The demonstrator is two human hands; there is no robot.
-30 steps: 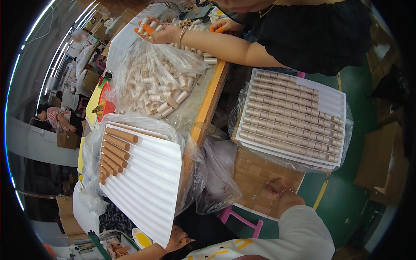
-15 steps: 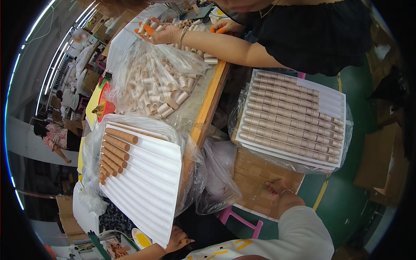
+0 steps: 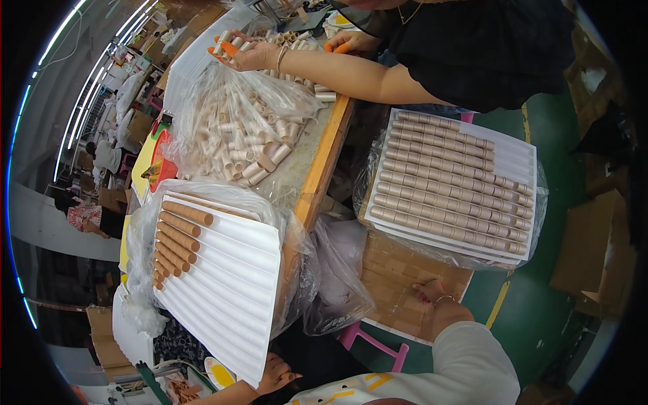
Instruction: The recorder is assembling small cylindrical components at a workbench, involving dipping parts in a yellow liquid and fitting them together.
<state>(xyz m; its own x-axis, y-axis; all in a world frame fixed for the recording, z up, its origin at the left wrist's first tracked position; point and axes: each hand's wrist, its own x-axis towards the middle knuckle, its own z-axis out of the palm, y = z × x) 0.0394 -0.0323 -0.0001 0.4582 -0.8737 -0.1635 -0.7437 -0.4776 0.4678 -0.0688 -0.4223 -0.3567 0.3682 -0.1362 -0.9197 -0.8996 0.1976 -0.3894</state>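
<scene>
Brown cardboard [image 3: 388, 300] beneath the right hand [image 3: 430, 291], near yellow-marked shirt [image 3: 466, 368]

White ridged tray [image 3: 226, 293]: brown tubes [image 3: 179, 225] at its left. Left hand [image 3: 275, 373]: at tray's lower corner, apparently touching. Right hand [image 3: 430, 293]: over brown cardboard [image 3: 388, 290]. Second white tray [image 3: 516, 160]: beige tubes [image 3: 445, 194] in rows. Co-worker's hand [image 3: 255, 57]: short tubes [image 3: 236, 44], above tabletop [image 3: 327, 150].

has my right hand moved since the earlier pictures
No. Judged against the brown cardboard beneath it, your right hand shows no clear shift in any direction.
</scene>
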